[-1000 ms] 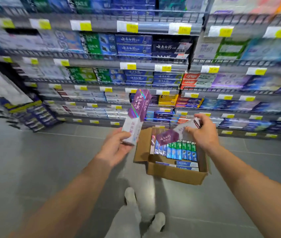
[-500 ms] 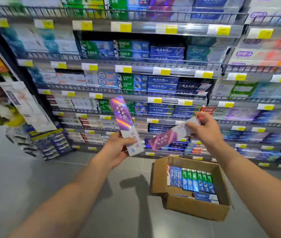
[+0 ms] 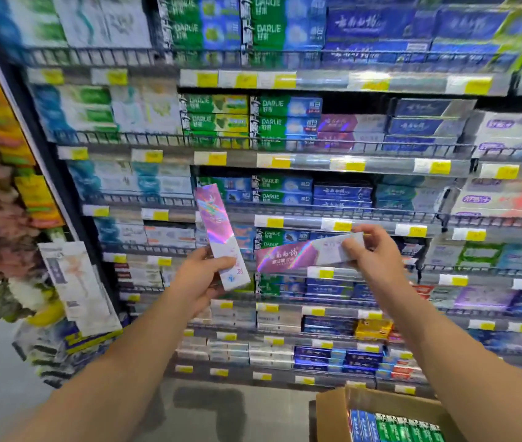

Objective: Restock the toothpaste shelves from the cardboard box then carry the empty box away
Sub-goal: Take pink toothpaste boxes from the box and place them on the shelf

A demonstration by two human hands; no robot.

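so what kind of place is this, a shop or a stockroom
Most likely a shop's toothpaste aisle: tiered wire-fronted shelves packed with boxed toothpaste, yellow price tags along each shelf edge, and an open cardboard box of stock on the floor.

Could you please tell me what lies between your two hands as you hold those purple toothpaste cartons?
In the head view, only the cartons: the left hand holds one upright, the right hand another level, its purple end reaching toward the first, not touching.

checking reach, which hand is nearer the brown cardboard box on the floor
Right. The right hand is above the brown cardboard box, slightly left of it; the left hand is farther left.
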